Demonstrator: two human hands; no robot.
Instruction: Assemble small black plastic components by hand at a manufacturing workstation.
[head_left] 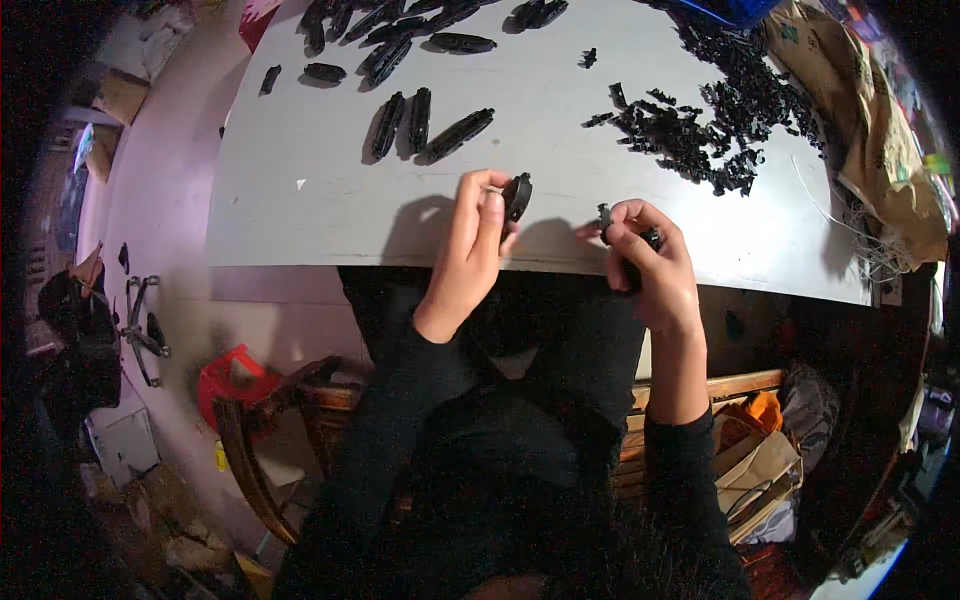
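Observation:
Near the table's front edge, my left hand (473, 235) is closed round a long black plastic part (517, 196), held tilted upright with its upper end showing past the fingers. To its right, my right hand (655, 255) pinches a small black clip-like piece (604, 218) between thumb and fingers. Something else dark shows within that palm, mostly hidden by the fingers. The two hands are apart. Just beyond my left hand lie three long black parts like the held one, among them a slanted long part (460, 136).
More long black parts (462, 43) are strewn at the far left of the white table (300, 225). A large heap of small black pieces (690, 140) spreads at the far right, beside a brown paper sack (880, 140) and loose pale strings (885, 250). A blue container (735, 10) stands behind.

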